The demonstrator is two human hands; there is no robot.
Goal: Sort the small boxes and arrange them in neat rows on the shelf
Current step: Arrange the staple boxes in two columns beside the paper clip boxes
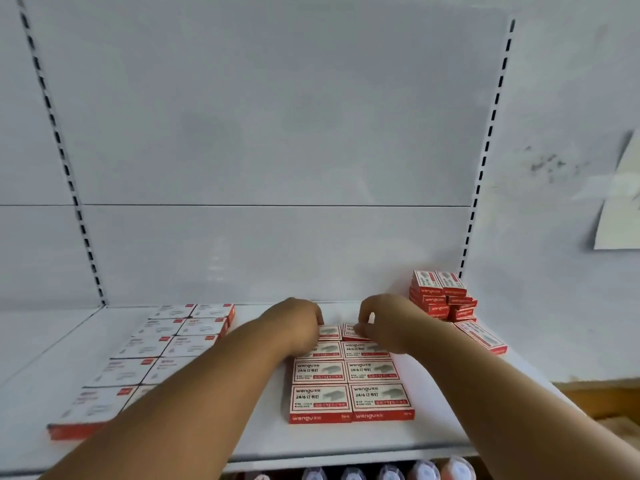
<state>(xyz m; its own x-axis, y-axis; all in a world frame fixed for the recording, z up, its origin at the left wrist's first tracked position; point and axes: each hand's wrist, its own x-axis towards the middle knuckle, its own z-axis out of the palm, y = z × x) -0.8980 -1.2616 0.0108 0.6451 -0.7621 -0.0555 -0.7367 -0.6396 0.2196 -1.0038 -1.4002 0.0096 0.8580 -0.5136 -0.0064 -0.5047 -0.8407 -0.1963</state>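
Note:
Small red-and-white staple boxes (pixel 349 386) lie flat in two neat columns at the middle of the white shelf (pixel 256 441). My left hand (pixel 298 327) rests with curled fingers on the back-left box (pixel 329 331) of that block. My right hand (pixel 388 323) pinches the back-right box (pixel 353 332) at its far edge. On the left, a second block of whiter boxes (pixel 166 344) lies in two columns. A stack of red boxes (pixel 441 296) stands at the back right corner, and one loose box (pixel 481 336) lies flat in front of it.
The white back panel (pixel 270 133) rises behind the shelf between two slotted uprights. A sheet of paper (pixel 620 209) hangs on the wall at the right. Below the shelf's front edge, several capped bottles (pixel 388 474) show.

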